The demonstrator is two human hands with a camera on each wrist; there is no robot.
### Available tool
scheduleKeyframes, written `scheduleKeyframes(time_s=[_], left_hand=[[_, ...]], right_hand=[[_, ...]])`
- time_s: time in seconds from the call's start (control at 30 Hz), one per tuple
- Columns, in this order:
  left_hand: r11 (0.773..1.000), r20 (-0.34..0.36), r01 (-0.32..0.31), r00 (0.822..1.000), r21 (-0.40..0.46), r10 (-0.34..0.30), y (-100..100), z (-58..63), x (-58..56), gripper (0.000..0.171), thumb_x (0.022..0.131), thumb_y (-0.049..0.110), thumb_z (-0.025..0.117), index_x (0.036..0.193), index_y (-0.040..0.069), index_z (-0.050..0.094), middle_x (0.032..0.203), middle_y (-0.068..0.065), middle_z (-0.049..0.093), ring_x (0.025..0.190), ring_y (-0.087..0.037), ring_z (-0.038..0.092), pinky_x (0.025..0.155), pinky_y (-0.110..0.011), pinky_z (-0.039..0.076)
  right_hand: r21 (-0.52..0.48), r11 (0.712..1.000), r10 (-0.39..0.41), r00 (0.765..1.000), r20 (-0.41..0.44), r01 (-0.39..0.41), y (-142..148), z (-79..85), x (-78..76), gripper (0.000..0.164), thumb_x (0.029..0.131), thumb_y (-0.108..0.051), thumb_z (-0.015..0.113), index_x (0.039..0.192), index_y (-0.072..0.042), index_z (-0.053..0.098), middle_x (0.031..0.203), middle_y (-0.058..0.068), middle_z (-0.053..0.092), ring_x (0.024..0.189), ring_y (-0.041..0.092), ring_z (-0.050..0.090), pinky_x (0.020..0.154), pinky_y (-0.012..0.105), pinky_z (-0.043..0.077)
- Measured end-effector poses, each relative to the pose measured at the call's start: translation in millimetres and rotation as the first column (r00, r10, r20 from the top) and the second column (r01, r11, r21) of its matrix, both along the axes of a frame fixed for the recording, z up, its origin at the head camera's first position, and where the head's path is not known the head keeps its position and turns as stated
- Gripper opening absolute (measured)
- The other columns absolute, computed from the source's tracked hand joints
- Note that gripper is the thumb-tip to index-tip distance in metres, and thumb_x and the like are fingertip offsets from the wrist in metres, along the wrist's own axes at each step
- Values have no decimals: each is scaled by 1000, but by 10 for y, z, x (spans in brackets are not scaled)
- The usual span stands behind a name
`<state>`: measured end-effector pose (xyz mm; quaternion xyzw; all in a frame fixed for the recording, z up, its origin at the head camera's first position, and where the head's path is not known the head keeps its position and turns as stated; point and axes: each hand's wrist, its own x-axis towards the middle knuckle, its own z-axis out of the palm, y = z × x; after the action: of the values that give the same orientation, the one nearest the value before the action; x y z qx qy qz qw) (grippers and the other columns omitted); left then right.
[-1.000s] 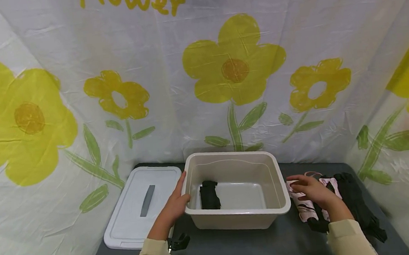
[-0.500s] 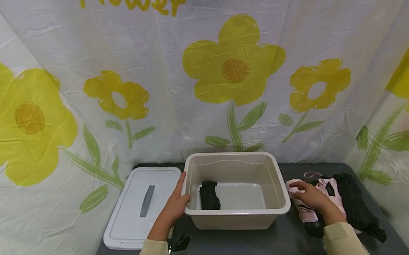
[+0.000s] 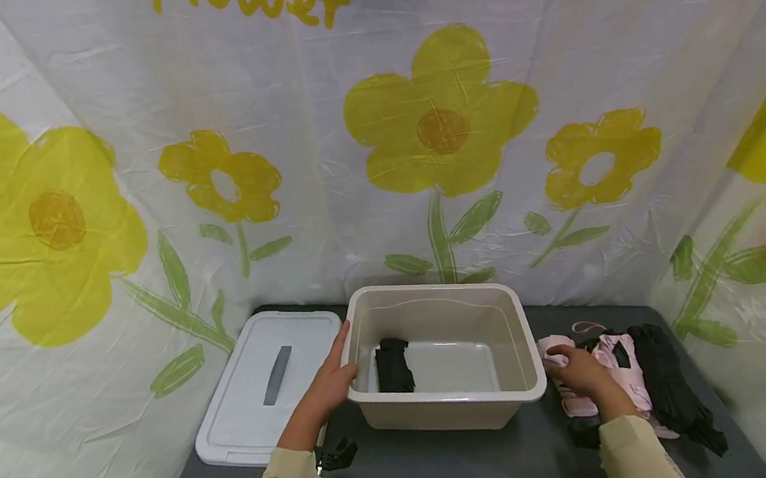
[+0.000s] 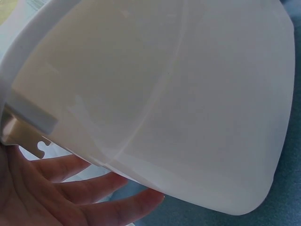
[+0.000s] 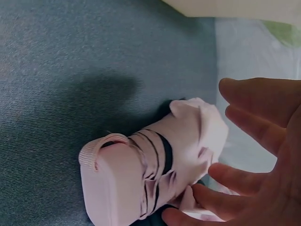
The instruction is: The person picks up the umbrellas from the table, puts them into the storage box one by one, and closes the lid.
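A beige plastic bin (image 3: 441, 414) stands at the middle of the table with a small black folded bundle (image 3: 393, 366) at its left inside. My left hand (image 3: 324, 391) rests against the bin's left end, thumb at the rim, with fairly straight fingers (image 4: 117, 207) along the outer wall. To the right of the bin lies a pink folded umbrella (image 5: 174, 146) with a pink handle and wrist strap. My right hand (image 3: 579, 374) is over it, fingers spread; in the right wrist view the lower fingers are right at its fabric, while the upper ones stand apart from it.
A white lid (image 3: 241, 414) with a grey handle lies left of the bin. Right of my right hand are another pink fabric bundle (image 3: 623, 373) and a long black fabric bundle (image 3: 674, 388). A flower-print curtain (image 3: 320, 160) hangs behind the dark grey table (image 3: 440, 472).
My right hand has moved slightly left and lower over the pink umbrella, baring more of the other pink bundle. The left hand and the bin stay in place.
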<state>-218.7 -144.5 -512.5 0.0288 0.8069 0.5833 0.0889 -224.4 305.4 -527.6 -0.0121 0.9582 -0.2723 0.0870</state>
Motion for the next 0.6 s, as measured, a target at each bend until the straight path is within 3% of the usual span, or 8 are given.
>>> scheduleKeyframes(time_s=[0.37,0.47,0.6], left_hand=[[1000,4,3,1000,-20,-3,-12,-1,46,81,87,5,43,157,30,10,163,-12,11,145,-38,22,107,-65,27],[1000,5,2,1000,-24,-2,-11,-14,37,81,87,5,43,157,32,10,163,-11,11,144,-36,22,107,-64,27],[1000,-1,2,1000,-21,-2,-8,-23,3,81,88,6,42,156,34,9,164,-9,10,144,-36,22,106,-65,27]], right_hand=[[128,992,-8,1000,-22,10,-32,-207,-40,40,88,-15,58,124,2,59,115,34,61,113,55,50,89,63,43],[197,980,15,1000,-20,-11,-37,-273,-73,39,85,-13,60,121,0,62,111,31,63,110,55,49,89,67,40],[247,969,15,1000,-5,-13,-54,-335,-121,34,88,-14,57,119,-2,64,111,34,59,106,57,47,87,71,36]])
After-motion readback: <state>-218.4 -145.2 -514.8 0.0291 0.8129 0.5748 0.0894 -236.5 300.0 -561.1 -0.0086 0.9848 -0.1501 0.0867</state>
